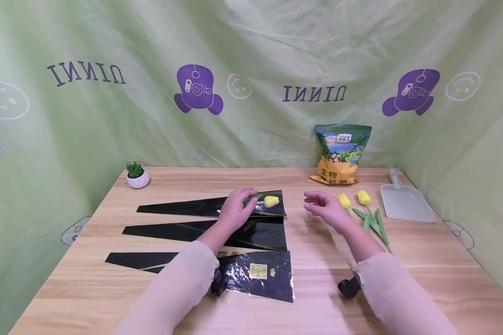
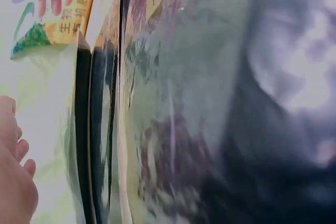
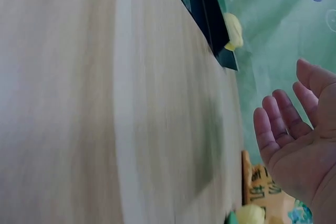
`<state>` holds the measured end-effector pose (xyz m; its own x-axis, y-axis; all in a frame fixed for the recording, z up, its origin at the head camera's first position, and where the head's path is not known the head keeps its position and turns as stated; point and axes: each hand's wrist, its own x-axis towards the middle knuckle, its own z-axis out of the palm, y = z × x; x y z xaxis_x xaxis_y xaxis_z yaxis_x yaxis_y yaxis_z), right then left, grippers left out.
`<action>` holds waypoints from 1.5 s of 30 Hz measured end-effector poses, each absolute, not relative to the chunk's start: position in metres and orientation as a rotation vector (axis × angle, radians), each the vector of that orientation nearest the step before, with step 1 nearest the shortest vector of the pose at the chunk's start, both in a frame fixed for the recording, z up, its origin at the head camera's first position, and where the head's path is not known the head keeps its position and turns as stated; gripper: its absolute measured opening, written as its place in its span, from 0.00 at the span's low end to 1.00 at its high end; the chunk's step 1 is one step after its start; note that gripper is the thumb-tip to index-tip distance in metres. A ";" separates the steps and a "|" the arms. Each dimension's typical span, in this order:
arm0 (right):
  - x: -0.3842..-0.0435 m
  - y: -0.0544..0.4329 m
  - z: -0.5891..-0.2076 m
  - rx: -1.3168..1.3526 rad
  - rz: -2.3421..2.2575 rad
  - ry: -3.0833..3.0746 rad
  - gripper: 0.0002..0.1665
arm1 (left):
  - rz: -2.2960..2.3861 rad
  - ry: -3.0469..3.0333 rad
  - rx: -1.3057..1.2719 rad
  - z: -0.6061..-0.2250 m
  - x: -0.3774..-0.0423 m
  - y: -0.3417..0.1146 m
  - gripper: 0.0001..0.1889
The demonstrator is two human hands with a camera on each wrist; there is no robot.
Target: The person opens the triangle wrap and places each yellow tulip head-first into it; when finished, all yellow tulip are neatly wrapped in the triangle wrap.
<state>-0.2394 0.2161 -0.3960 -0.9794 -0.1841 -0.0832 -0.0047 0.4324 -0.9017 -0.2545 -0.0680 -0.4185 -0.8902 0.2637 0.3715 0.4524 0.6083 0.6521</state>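
Note:
A yellow tulip point(image 1: 271, 201) with green leaves lies on the farthest black flower wrapper point(image 1: 184, 204), its bloom toward the wrapper's wide right end. My left hand point(image 1: 236, 207) is over its stem and leaves, fingers relaxed, partly hiding them; contact is hard to tell. In the left wrist view only part of this left hand point(image 2: 16, 166) shows, at the left edge. My right hand point(image 1: 329, 209) hovers above the table to the right, holding nothing; the right wrist view shows the palm of the right hand point(image 3: 302, 135) with loosely bent fingers.
Two more black wrappers, a middle one point(image 1: 260, 232) and a near one point(image 1: 272, 279), lie in front. Right of my right hand are two yellow tulips point(image 1: 363, 197) and a grey dustpan point(image 1: 406, 203). Behind stand a fertilizer bag point(image 1: 341, 156) and a potted succulent point(image 1: 137, 179).

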 end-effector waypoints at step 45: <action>-0.123 0.338 -0.407 0.070 -0.963 2.752 0.35 | -0.939 -2.717 -0.717 -0.458 -0.213 -0.060 0.12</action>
<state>-0.1232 0.3382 -0.4072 -0.9736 -0.0288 -0.2262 0.1185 0.7836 -0.6098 -0.2130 -0.0596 -0.4584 -0.8679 0.3841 0.3150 0.4966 0.6845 0.5338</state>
